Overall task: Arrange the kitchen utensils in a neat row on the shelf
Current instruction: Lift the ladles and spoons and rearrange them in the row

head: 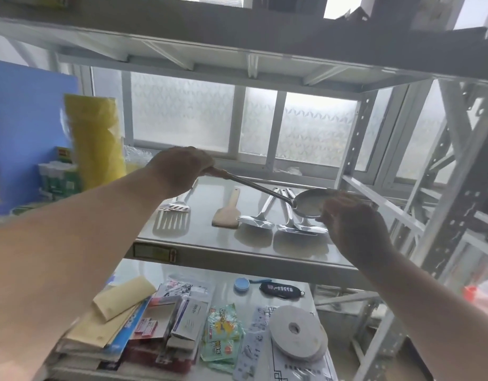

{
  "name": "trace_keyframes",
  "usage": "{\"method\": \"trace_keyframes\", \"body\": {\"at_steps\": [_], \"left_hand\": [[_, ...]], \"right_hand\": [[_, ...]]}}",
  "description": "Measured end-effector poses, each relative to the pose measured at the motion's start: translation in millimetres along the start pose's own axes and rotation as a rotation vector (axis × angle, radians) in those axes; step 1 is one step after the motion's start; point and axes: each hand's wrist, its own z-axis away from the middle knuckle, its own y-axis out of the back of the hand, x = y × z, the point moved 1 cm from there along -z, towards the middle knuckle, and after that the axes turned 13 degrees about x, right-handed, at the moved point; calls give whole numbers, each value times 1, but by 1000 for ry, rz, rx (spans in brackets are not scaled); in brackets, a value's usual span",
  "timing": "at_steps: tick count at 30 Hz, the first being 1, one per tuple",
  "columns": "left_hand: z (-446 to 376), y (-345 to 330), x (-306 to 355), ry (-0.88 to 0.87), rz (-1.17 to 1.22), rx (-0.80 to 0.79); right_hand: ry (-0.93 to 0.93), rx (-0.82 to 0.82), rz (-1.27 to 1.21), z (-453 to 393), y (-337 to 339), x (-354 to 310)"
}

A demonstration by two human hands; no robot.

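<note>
Head view: left hand (182, 169) grips ladle (308, 202) handle; right hand (350, 215), fingers curled, holds its bowl rim. Ladle held above shelf (209, 243). On shelf in row: slotted spatula (174, 213), wooden spatula (227, 213), three spoons (281, 221).

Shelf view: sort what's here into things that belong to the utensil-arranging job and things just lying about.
Job:
- ladle, held by left hand and right hand
- slotted spatula
- wooden spatula
- metal spoons
- shelf

Lying about:
- yellow bag
- tape roll
- envelopes
- snack packets
</note>
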Motion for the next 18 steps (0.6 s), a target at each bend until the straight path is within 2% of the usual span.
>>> {"method": "trace_keyframes", "body": {"at_steps": [5, 9, 14, 18], "left_hand": [[-1, -8, 8, 77, -43, -20], [-5, -13, 27, 166, -33, -48], [-18, -19, 74, 447, 348, -117], [-25, -27, 127, 659, 735, -240]], "right_hand": [[51, 78, 156, -1, -3, -6], [62, 41, 160, -4, -3, -16], [68, -52, -44, -1, -10, -34], [-151, -106, -272, 5, -17, -46]]}}
